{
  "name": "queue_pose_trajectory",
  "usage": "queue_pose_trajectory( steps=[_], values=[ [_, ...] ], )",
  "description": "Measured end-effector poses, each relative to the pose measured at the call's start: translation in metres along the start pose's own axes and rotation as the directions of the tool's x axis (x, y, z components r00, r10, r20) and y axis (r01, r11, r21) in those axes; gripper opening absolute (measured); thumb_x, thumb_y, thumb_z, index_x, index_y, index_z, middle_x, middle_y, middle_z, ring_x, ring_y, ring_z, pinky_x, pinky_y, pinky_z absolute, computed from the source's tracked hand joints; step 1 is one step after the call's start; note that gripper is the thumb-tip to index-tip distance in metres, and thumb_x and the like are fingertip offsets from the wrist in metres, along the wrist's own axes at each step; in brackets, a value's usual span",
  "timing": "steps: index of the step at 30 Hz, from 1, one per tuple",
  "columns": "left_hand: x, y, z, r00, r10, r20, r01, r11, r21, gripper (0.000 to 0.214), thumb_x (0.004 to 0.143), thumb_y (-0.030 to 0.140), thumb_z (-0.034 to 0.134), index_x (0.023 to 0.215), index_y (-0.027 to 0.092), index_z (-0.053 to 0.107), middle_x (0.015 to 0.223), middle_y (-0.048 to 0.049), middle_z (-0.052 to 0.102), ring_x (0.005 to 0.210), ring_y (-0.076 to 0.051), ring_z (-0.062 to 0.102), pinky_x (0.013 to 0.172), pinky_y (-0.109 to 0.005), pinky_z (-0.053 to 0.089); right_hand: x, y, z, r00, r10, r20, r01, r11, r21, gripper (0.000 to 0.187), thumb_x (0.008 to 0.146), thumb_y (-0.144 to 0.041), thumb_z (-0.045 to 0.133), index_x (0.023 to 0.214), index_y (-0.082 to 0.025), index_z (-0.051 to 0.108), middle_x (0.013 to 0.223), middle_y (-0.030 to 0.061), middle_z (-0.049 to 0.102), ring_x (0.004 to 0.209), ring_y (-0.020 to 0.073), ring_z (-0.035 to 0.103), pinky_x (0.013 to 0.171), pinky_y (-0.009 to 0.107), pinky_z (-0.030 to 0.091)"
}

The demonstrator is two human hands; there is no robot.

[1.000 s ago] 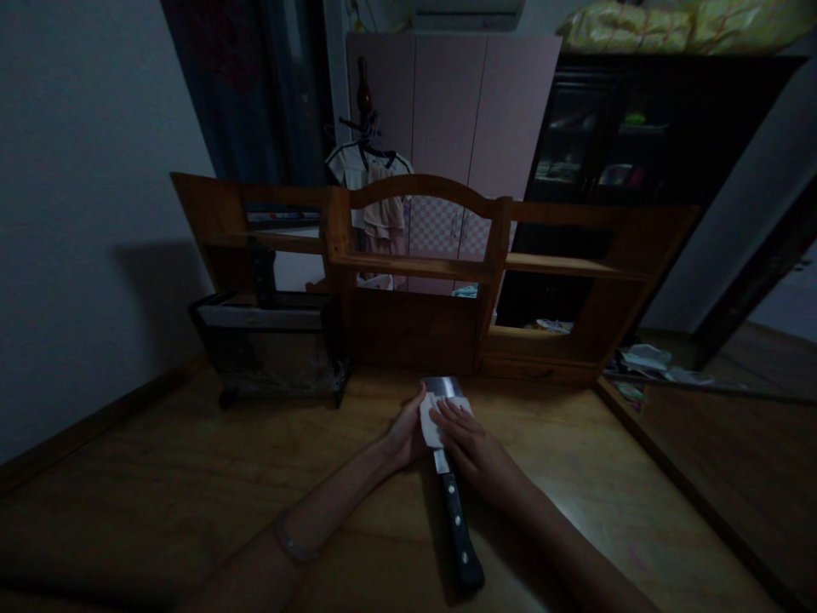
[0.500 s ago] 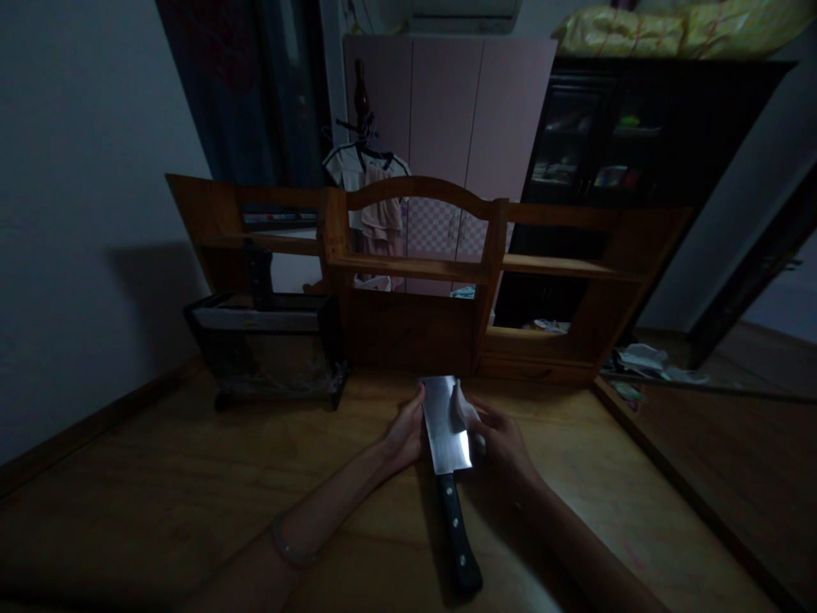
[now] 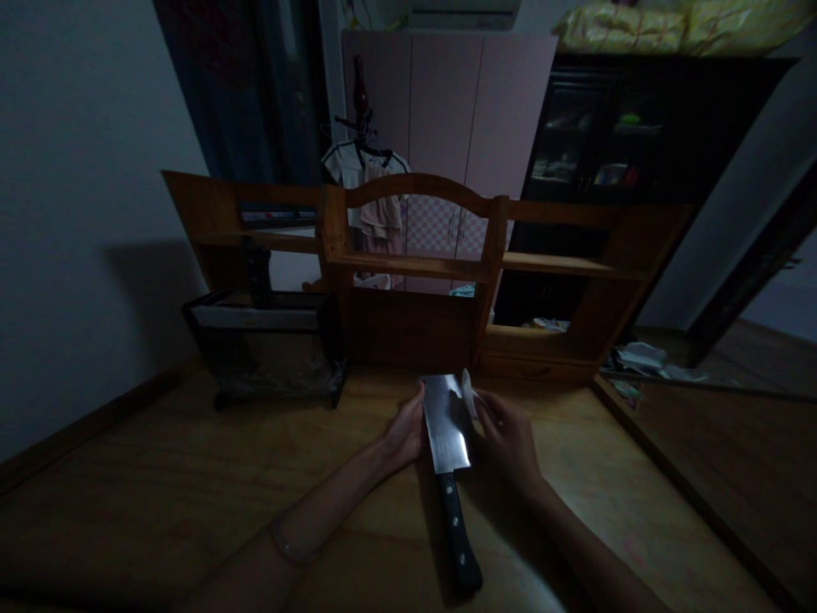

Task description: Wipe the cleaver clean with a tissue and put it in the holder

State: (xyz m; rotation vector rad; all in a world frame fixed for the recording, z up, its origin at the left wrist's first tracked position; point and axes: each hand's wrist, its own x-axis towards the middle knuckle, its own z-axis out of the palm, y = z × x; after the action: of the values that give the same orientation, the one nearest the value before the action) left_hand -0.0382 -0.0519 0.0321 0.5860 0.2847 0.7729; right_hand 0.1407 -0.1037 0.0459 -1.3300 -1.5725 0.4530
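A cleaver (image 3: 445, 434) with a broad steel blade and a black riveted handle points away from me over the wooden desk. My left hand (image 3: 407, 432) grips the blade along its left edge, the thumb at the far left corner and the other fingers hidden beneath. Pinched in my right hand (image 3: 509, 434) is a white cloth or tissue (image 3: 470, 397), close to the blade's right edge. Whether the cloth touches the steel I cannot tell. The cloth casts a dark shadow or reflection on the blade.
At the left on the desk (image 3: 306, 477) stands a dark knife holder (image 3: 268, 362) with a black-handled knife (image 3: 258, 274) upright in it. A wooden shelf unit (image 3: 414, 268) runs along the back. Past the right edge lie papers (image 3: 642, 358).
My right hand has drawn the white cloth slightly right and up, off the blade's face towards its right edge. My left hand and the cleaver hold nearly still.
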Motion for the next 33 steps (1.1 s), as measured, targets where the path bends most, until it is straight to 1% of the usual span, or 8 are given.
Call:
queue_pose_trajectory(
  steps=[4, 7, 9, 14, 17, 21, 27, 33],
  values=[
    [0.000, 0.000, -0.001, 1.000, -0.010, -0.021, 0.010, 1.000, -0.008, 0.061, 0.089, 0.057, 0.039, 0.119, 0.007, 0.057, 0.104, -0.0152, 0.066, 0.095, -0.026, 0.063, 0.096, -0.038, 0.040, -0.003, 0.002, 0.009, 0.971, -0.158, 0.178, 0.170, 0.984, -0.053, 0.036, 0.092, -0.034, 0.045, 0.123, -0.024, 0.058, 0.117, 0.0069, 0.066, 0.102, 0.0250, 0.064, 0.088, 0.039, 0.049],
    [0.001, 0.000, -0.003, 0.999, -0.047, -0.015, 0.047, 0.999, -0.006, 0.069, 0.088, 0.062, 0.036, 0.120, 0.004, 0.056, 0.105, -0.0181, 0.066, 0.092, -0.026, 0.063, 0.094, -0.039, 0.041, -0.002, -0.003, 0.011, 0.912, -0.250, 0.324, 0.272, 0.962, -0.023, 0.036, 0.093, -0.033, 0.043, 0.127, -0.026, 0.055, 0.134, 0.0044, 0.054, 0.125, 0.0233, 0.048, 0.104, 0.043, 0.038],
    [0.001, -0.001, -0.005, 0.997, -0.071, -0.026, 0.072, 0.997, 0.006, 0.074, 0.087, 0.065, 0.034, 0.119, 0.002, 0.056, 0.106, -0.0204, 0.065, 0.092, -0.027, 0.064, 0.092, -0.040, 0.043, -0.003, -0.008, 0.010, 0.879, -0.267, 0.394, 0.295, 0.956, -0.010, 0.037, 0.095, -0.034, 0.040, 0.129, -0.028, 0.053, 0.140, 0.0031, 0.047, 0.132, 0.0216, 0.038, 0.110, 0.044, 0.031],
    [0.001, -0.001, -0.008, 0.993, -0.094, -0.074, 0.097, 0.995, 0.027, 0.076, 0.085, 0.067, 0.035, 0.118, 0.003, 0.057, 0.112, -0.0225, 0.063, 0.098, -0.030, 0.063, 0.088, -0.040, 0.045, -0.006, -0.018, 0.006, 0.820, -0.296, 0.490, 0.348, 0.937, -0.016, 0.041, 0.094, -0.036, 0.042, 0.134, -0.027, 0.046, 0.147, 0.0043, 0.036, 0.138, 0.0232, 0.028, 0.112, 0.049, 0.024],
    [0.000, 0.000, -0.007, 0.985, -0.137, -0.105, 0.141, 0.990, 0.030, 0.078, 0.083, 0.070, 0.035, 0.111, 0.002, 0.060, 0.103, -0.0213, 0.066, 0.090, -0.029, 0.065, 0.083, -0.040, 0.048, -0.007, -0.020, 0.006, 0.782, -0.313, 0.539, 0.384, 0.923, -0.020, 0.041, 0.094, -0.035, 0.042, 0.134, -0.028, 0.046, 0.149, 0.0038, 0.031, 0.139, 0.0229, 0.025, 0.113, 0.048, 0.022],
    [0.000, 0.002, -0.004, 0.982, -0.151, -0.116, 0.153, 0.988, 0.009, 0.076, 0.082, 0.071, 0.036, 0.099, 0.002, 0.063, 0.090, -0.0197, 0.068, 0.082, -0.027, 0.067, 0.081, -0.037, 0.049, -0.005, -0.019, 0.008, 0.735, -0.344, 0.585, 0.406, 0.914, 0.028, 0.039, 0.094, -0.032, 0.044, 0.133, -0.029, 0.048, 0.147, 0.0033, 0.034, 0.138, 0.0226, 0.026, 0.113, 0.050, 0.023],
    [0.002, -0.001, -0.013, 0.983, -0.157, -0.095, 0.157, 0.988, -0.005, 0.073, 0.083, 0.069, 0.036, 0.093, 0.002, 0.064, 0.085, -0.0187, 0.069, 0.076, -0.026, 0.067, 0.081, -0.038, 0.048, -0.003, -0.019, 0.008, 0.739, -0.348, 0.577, 0.374, 0.924, 0.079, 0.038, 0.093, -0.030, 0.046, 0.130, -0.028, 0.052, 0.142, 0.0042, 0.042, 0.135, 0.0227, 0.033, 0.111, 0.047, 0.028],
    [0.005, -0.002, -0.015, 0.995, -0.096, -0.011, 0.095, 0.995, -0.039, 0.065, 0.086, 0.063, 0.038, 0.101, 0.004, 0.063, 0.091, -0.0173, 0.068, 0.084, -0.025, 0.065, 0.087, -0.037, 0.045, -0.003, -0.012, 0.005, 0.809, -0.282, 0.515, 0.312, 0.950, 0.029, 0.036, 0.094, -0.029, 0.044, 0.128, -0.030, 0.054, 0.136, 0.0012, 0.050, 0.123, 0.0252, 0.050, 0.103, 0.045, 0.042]
  ],
)
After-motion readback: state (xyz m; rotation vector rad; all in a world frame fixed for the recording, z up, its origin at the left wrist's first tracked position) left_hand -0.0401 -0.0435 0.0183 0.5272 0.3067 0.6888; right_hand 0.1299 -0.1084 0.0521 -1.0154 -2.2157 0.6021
